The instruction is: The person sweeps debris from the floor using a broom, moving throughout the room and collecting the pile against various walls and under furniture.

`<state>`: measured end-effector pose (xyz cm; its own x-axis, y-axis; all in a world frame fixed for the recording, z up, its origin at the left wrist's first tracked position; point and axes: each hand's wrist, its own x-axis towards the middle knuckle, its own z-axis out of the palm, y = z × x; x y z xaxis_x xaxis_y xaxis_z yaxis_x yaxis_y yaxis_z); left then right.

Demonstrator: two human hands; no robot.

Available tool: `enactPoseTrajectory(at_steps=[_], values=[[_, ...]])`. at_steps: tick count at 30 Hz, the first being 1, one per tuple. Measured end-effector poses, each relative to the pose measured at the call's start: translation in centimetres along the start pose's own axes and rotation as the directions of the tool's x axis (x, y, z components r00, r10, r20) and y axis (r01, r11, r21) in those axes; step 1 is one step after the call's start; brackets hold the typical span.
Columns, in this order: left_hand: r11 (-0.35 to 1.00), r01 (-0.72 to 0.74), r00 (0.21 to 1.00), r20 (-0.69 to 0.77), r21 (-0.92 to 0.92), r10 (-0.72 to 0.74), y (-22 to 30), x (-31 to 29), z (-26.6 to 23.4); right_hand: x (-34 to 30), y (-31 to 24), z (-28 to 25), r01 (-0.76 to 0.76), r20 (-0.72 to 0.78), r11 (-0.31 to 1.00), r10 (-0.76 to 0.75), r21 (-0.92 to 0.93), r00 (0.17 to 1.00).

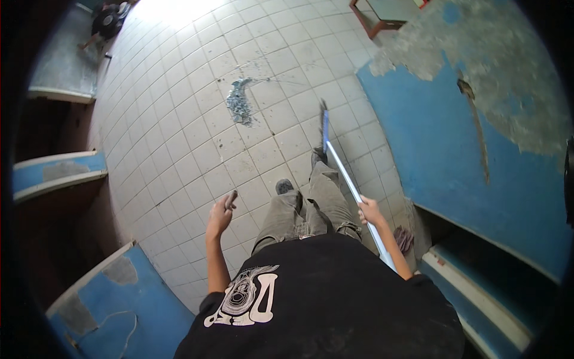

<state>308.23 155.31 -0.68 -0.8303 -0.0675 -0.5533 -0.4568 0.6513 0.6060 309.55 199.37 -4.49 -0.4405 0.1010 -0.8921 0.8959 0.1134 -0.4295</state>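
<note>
My right hand point(370, 212) is closed round the pale handle of a broom point(345, 166). The broom slants forward from beside my right forearm, and its narrow blue head with dark bristles point(325, 122) is just past my right shoe. My left hand point(220, 218) is held out to the left with its fingers curled. A short grey-brown object point(231, 199) sticks up from it; its kind is unclear. On the tiles ahead lies a curved heap of bluish-grey flakes point(239, 105), with smaller crumbs scattered round it.
White square tiles point(179, 143) cover the floor. Blue counters with peeling patches flank me, one on the right point(412, 131) and one at lower left point(119, 299). A crumpled cloth point(404, 239) lies by my right forearm. A brown-framed piece of furniture point(379, 18) stands at far right.
</note>
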Motion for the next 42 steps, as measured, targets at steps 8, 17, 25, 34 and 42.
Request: enactPoseTrajectory(at_steps=[8, 17, 25, 34, 42], values=[[0.985, -0.074, 0.992, 0.113, 0.155, 0.057, 2.3, -1.7, 2.2, -7.5, 12.7, -6.0, -0.108, -0.197, 0.982, 0.137, 0.152, 0.971], [0.970, 0.029, 0.976, 0.203, 0.240, -0.080, -0.3, -10.1, 6.7, 0.2, 18.4, -8.5, -0.124, -0.019, 0.938, 0.137, 0.323, 0.990], [0.967, 0.103, 0.977, 0.159, 0.232, -0.142, -3.0, -16.4, 10.5, 5.1, 13.4, 4.4, 0.118, 0.333, 0.986, -0.152, 0.119, 0.931], [0.984, 0.125, 0.986, 0.097, 0.129, -0.138, -4.0, -22.0, 12.3, -6.0, 18.8, -2.5, 0.185, 0.157, 0.983, -0.184, 0.006, 0.970], [0.990, 0.022, 0.978, 0.203, 0.136, -0.050, -7.1, -22.0, 13.6, -18.9, 30.3, -10.5, -0.076, -0.153, 0.992, 0.092, 0.103, 0.984]])
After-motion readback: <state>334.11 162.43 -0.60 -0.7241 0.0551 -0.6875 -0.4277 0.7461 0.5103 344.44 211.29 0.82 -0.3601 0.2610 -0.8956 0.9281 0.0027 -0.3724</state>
